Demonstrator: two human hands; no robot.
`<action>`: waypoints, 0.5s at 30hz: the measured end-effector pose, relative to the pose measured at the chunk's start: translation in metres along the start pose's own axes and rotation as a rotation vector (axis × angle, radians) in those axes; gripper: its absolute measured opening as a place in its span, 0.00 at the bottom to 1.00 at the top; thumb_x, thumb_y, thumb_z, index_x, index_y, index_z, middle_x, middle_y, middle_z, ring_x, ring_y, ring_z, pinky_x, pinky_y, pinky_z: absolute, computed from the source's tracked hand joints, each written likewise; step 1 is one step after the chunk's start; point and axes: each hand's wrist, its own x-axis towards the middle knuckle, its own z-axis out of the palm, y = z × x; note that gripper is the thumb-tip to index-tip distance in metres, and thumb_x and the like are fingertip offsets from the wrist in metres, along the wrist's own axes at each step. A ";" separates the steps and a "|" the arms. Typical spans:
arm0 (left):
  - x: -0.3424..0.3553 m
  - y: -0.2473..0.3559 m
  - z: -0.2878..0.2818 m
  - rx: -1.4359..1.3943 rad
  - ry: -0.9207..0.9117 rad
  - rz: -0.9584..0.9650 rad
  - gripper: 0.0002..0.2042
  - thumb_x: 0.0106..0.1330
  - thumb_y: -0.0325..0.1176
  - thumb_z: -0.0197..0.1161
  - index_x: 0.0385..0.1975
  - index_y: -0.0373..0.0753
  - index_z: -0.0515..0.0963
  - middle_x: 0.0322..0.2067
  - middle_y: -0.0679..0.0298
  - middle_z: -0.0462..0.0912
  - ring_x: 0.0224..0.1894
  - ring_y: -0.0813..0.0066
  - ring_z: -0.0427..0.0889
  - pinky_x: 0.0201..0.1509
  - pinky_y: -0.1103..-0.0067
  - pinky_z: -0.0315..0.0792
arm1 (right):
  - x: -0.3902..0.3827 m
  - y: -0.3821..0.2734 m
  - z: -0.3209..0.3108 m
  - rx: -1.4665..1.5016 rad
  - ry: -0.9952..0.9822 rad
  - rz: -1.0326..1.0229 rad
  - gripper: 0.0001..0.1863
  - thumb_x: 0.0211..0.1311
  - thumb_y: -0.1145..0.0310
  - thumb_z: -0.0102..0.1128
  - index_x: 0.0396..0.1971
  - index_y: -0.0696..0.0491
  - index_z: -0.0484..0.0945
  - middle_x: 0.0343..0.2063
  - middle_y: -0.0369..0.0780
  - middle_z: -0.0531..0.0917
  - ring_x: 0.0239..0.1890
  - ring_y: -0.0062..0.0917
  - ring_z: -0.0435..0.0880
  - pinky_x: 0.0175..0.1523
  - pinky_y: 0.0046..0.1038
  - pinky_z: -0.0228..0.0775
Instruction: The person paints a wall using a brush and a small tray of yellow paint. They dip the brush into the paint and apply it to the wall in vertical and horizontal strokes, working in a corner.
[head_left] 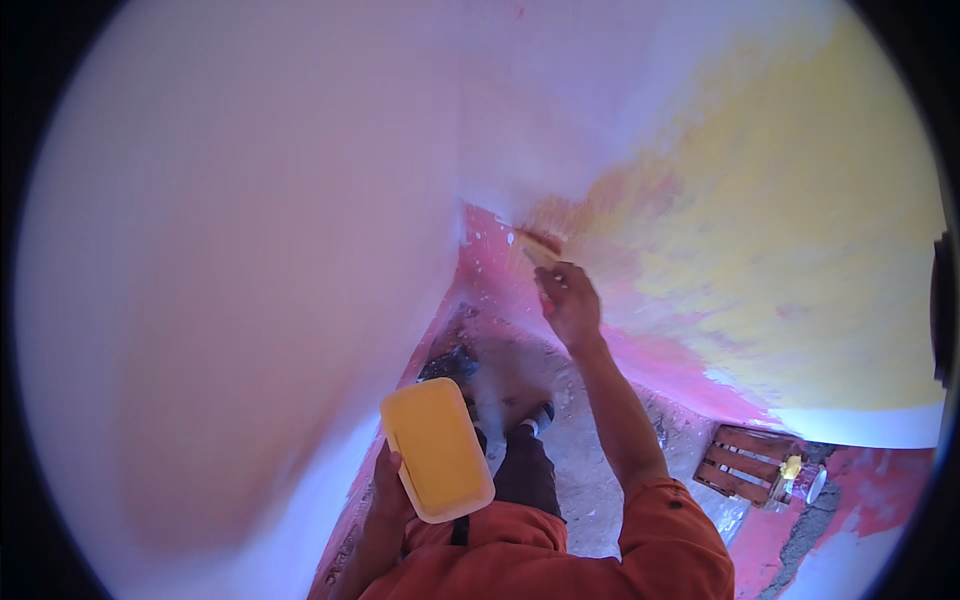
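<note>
Two hands busy: right hand gripped a paintbrush at the wall's corner, bristles pointing up-left. Left hand clasped a yellow tray, long axis running near-vertical, waist-high.

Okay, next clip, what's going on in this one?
A person is painting a wall yellow near a corner. The right hand holds a paintbrush against the wall where yellow meets pink. The left hand holds a tray of yellow paint at waist level. A wooden crate with a paint can sits on the floor to the right.
</note>
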 end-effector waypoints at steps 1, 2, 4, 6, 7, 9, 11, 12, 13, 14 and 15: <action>0.002 0.001 0.002 0.004 -0.013 0.009 0.36 0.66 0.55 0.61 0.65 0.34 0.61 0.55 0.56 0.75 0.55 0.64 0.79 0.55 0.69 0.78 | 0.007 -0.009 -0.029 -0.030 0.059 -0.008 0.21 0.47 0.73 0.69 0.45 0.46 0.82 0.41 0.39 0.80 0.42 0.33 0.81 0.42 0.36 0.76; 0.005 0.003 0.004 0.005 -0.032 0.012 0.36 0.66 0.55 0.61 0.65 0.34 0.61 0.55 0.56 0.75 0.55 0.64 0.79 0.55 0.69 0.78 | 0.017 -0.022 -0.059 0.013 0.113 -0.001 0.21 0.46 0.73 0.69 0.45 0.47 0.81 0.41 0.39 0.80 0.42 0.33 0.81 0.42 0.35 0.77; 0.010 0.009 0.009 0.013 -0.072 0.013 0.36 0.66 0.54 0.60 0.66 0.34 0.61 0.55 0.55 0.75 0.55 0.63 0.79 0.55 0.69 0.78 | 0.032 -0.045 -0.109 0.100 0.223 0.019 0.23 0.45 0.72 0.70 0.47 0.47 0.81 0.42 0.40 0.79 0.42 0.33 0.81 0.40 0.34 0.78; 0.016 0.013 0.015 -0.086 -0.121 -0.030 0.36 0.66 0.54 0.61 0.66 0.35 0.61 0.56 0.55 0.76 0.55 0.63 0.79 0.56 0.68 0.78 | 0.039 -0.054 -0.121 0.064 0.282 -0.046 0.23 0.45 0.72 0.70 0.47 0.48 0.81 0.43 0.40 0.78 0.43 0.34 0.81 0.39 0.34 0.78; 0.016 0.015 0.018 -0.134 -0.142 -0.056 0.36 0.66 0.54 0.61 0.66 0.35 0.61 0.56 0.55 0.76 0.55 0.62 0.79 0.56 0.68 0.78 | 0.040 -0.060 -0.122 0.048 0.309 -0.075 0.24 0.44 0.72 0.70 0.47 0.48 0.81 0.44 0.41 0.78 0.43 0.35 0.81 0.39 0.34 0.79; 0.015 0.019 0.022 -0.103 -0.136 -0.053 0.36 0.65 0.54 0.62 0.66 0.35 0.62 0.56 0.55 0.76 0.55 0.63 0.79 0.57 0.67 0.78 | 0.031 -0.055 -0.093 -0.146 0.236 -0.190 0.19 0.47 0.73 0.65 0.43 0.49 0.80 0.47 0.43 0.75 0.44 0.35 0.80 0.42 0.34 0.77; 0.014 0.019 0.018 -0.081 -0.111 -0.045 0.37 0.65 0.54 0.63 0.66 0.35 0.62 0.56 0.56 0.76 0.56 0.63 0.79 0.57 0.67 0.78 | 0.016 -0.042 -0.031 -0.270 0.188 -0.262 0.14 0.51 0.71 0.61 0.40 0.50 0.79 0.47 0.44 0.74 0.45 0.34 0.78 0.43 0.34 0.75; 0.011 0.015 0.009 -0.076 -0.090 -0.043 0.37 0.64 0.55 0.63 0.66 0.35 0.62 0.55 0.56 0.76 0.55 0.63 0.79 0.57 0.67 0.78 | 0.006 -0.033 -0.001 -0.332 0.137 -0.266 0.12 0.53 0.69 0.59 0.39 0.50 0.79 0.47 0.45 0.73 0.45 0.33 0.77 0.42 0.34 0.73; 0.009 0.012 0.002 -0.071 -0.063 -0.037 0.37 0.64 0.55 0.63 0.66 0.35 0.62 0.55 0.56 0.76 0.55 0.64 0.79 0.57 0.67 0.78 | -0.005 -0.021 0.027 -0.360 0.045 -0.280 0.12 0.54 0.67 0.59 0.40 0.50 0.78 0.47 0.44 0.73 0.47 0.34 0.77 0.44 0.34 0.73; 0.009 0.012 0.002 -0.058 -0.058 -0.035 0.37 0.64 0.55 0.63 0.66 0.35 0.62 0.55 0.56 0.76 0.55 0.64 0.79 0.57 0.67 0.78 | -0.018 -0.009 0.051 -0.393 -0.048 -0.288 0.13 0.56 0.65 0.59 0.41 0.51 0.78 0.48 0.43 0.73 0.48 0.34 0.76 0.45 0.34 0.72; 0.007 0.013 0.004 -0.043 -0.048 -0.034 0.37 0.64 0.55 0.63 0.66 0.35 0.62 0.56 0.56 0.76 0.56 0.64 0.79 0.57 0.67 0.78 | -0.031 0.001 0.074 -0.421 -0.143 -0.296 0.14 0.57 0.63 0.59 0.42 0.51 0.77 0.49 0.43 0.73 0.50 0.35 0.76 0.46 0.34 0.71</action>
